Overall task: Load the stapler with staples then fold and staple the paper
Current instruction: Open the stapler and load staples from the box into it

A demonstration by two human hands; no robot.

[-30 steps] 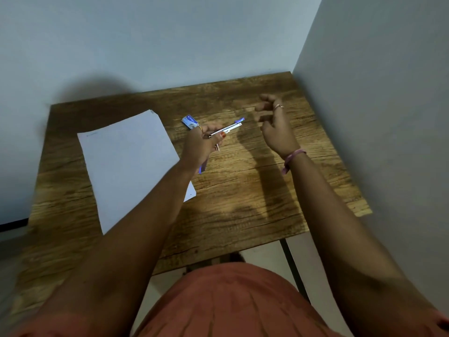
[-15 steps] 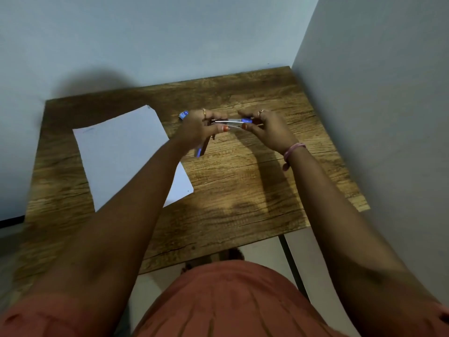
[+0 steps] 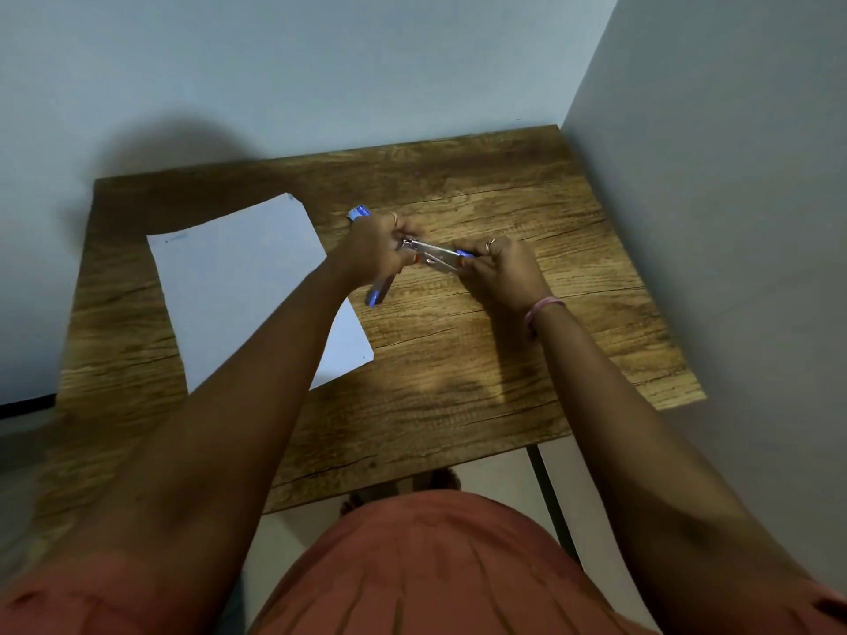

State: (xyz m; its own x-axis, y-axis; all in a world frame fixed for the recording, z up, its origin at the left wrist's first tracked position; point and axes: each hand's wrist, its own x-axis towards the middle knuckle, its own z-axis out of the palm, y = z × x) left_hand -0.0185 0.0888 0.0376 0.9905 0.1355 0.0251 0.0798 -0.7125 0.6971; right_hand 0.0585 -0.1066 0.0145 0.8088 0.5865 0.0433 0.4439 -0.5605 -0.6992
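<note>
Nothing can be read: the faint mark near the far left corner of the white paper sheet (image 3: pixel 238 286) is too small to make out.

Surface (image 3: pixel 458 359): wood-grain top with dark streaks, set into a corner with pale walls along its far and right edges.
Paper (image 3: pixel 238 286): one white sheet lying flat on the left half, turned at an angle, partly covered by a forearm.
Small box (image 3: pixel 359 213): blue and white, lying just beyond the paper's far right corner.
</note>
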